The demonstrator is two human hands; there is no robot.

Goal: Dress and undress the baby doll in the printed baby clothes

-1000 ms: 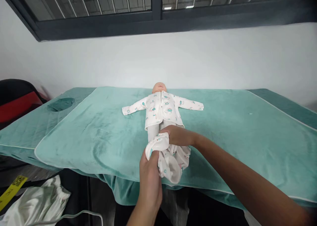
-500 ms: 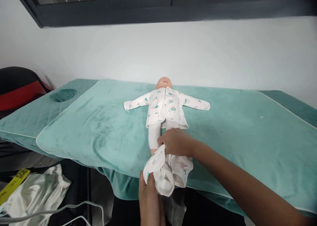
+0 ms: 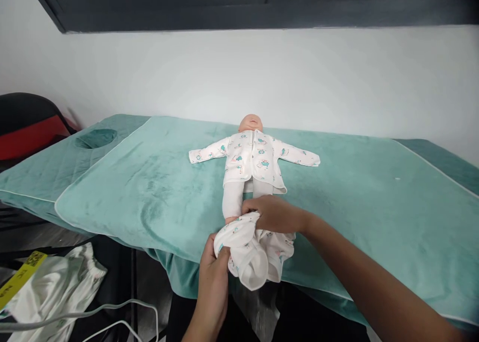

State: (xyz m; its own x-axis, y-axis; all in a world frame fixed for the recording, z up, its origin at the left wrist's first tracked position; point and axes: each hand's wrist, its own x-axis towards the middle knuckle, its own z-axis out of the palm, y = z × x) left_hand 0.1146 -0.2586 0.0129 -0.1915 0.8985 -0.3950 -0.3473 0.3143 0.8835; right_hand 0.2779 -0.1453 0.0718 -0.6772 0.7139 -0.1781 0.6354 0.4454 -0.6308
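A baby doll lies on its back on the green-covered bed, its feet toward me. It wears a white printed jacket with the sleeves spread out, and its legs are in white fabric. Bunched white printed baby pants are around the doll's feet at the bed's near edge. My left hand pinches the pants' left side, thumb on top. My right hand is closed on the waistband, over the doll's other leg. The feet are mostly hidden by the cloth.
A green velvet cover with pale piping spreads over the bed, which has a face hole at the left. White clothes, a yellow tag and a grey cable lie lower left. A black and red chair stands beyond.
My left hand has shifted up and left along the pants, drawing the cloth up around the doll's foot. My right hand has moved slightly right, still gripping.
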